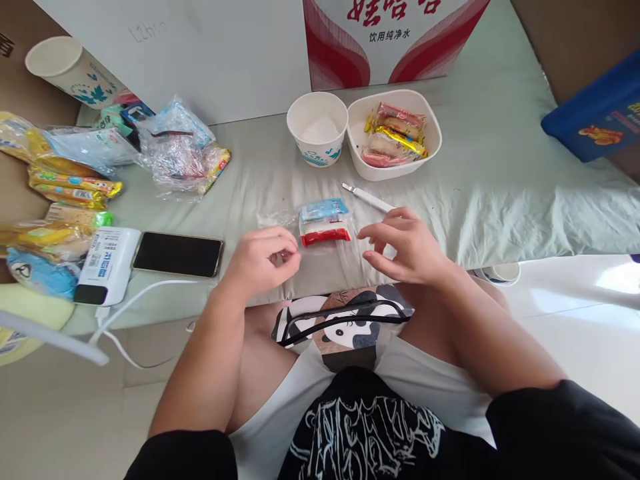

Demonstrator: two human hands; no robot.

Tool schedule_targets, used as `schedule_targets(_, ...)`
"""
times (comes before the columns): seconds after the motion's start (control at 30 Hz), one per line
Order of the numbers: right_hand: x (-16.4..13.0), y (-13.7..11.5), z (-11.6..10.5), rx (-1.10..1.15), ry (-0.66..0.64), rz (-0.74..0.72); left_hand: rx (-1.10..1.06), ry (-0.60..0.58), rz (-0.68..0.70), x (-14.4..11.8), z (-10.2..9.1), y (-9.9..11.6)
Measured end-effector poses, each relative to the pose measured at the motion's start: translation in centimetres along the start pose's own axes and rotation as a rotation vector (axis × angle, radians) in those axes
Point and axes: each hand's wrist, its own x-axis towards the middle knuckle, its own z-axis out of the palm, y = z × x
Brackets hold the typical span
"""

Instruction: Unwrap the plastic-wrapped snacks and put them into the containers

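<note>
Left hand (259,260) just left of blue-and-red packet (324,221) — fingers curled, thumb close to them; cannot tell whether anything pinched. Right hand (407,247) right of packet, slightly farther off, fingers parted, holding nothing. Packet between hands, long axis running hand to hand, flat on cloth-covered worktop (500,193). Beyond packet: knife (369,198) to right, then cup (320,155), bowl (393,173) — carton (385,60) farthest.

packet (325,224): blue, white, red | knife (369,197): white | cup (319,148): white, blue print | cloth (500,167): pale green
</note>
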Motion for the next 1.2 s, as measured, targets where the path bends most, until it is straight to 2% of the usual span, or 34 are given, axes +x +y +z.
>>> schedule_targets(0.07,0.0,-0.2,0.1,-0.073,-0.207,0.107,-0.102,-0.267,-0.102,-0.2,0.0,0.0)
schedule_targets(0.1,0.1,-0.4,0.3,-0.141,-0.284,0.19,-0.143,-0.338,-0.145,-0.2,0.1,-0.1)
schedule_targets(0.13,0.2,-0.7,0.4,-0.215,-0.329,0.283,-0.162,-0.33,-0.176,-0.2,0.2,-0.3)
schedule_targets(0.17,0.5,-0.9,0.5,-0.281,-0.343,0.38,-0.15,-0.241,-0.19,-0.1,0.3,-0.5)
schedule_targets(0.23,1.0,-1.5,0.8,-0.365,-0.32,0.545,-0.029,0.06,-0.169,0.2,0.4,-1.0)
schedule_targets(0.27,1.3,-1.7,0.9,-0.382,-0.305,0.596,0.061,0.188,-0.155,0.5,0.5,-1.3)
schedule_targets(0.3,1.5,-1.9,1.1,-0.382,-0.292,0.619,0.149,0.266,-0.151,0.7,0.5,-1.6)
schedule_targets(0.33,1.7,-2.1,1.2,-0.368,-0.28,0.618,0.219,0.284,-0.158,1.0,0.6,-1.8)
schedule_targets(0.4,1.9,-2.0,1.6,-0.302,-0.231,0.574,0.272,0.186,-0.198,1.5,0.6,-2.2)
schedule_targets(0.53,1.9,-1.4,2.8,-0.152,0.004,0.453,0.163,-0.049,-0.329,2.1,0.5,-2.6)
schedule_targets(0.63,1.9,-1.0,3.9,-0.075,0.119,0.273,0.062,-0.095,-0.388,2.2,0.5,-2.5)
schedule_targets(0.7,2.1,-1.0,4.7,-0.038,0.098,0.144,-0.01,-0.088,-0.421,2.2,0.7,-2.5)
schedule_targets(0.77,2.4,-1.2,5.6,-0.038,0.051,0.09,-0.131,-0.081,-0.484,2.2,1.0,-2.5)
schedule_targets(0.9,3.1,-1.6,6.6,-0.126,-0.001,0.098,-0.403,-0.015,-0.573,2.6,1.9,-2.6)
schedule_targets(1.0,3.4,-1.5,6.7,-0.154,-0.06,0.103,-0.51,0.042,-0.627,3.2,2.2,-2.5)
schedule_targets(1.1,3.4,-1.2,6.6,-0.157,-0.084,0.124,-0.508,0.076,-0.663,3.7,2.2,-2.6)
schedule_targets(1.2,3.5,-0.8,6.3,-0.129,-0.045,0.134,-0.375,0.177,-0.666,3.9,2.2,-3.4)
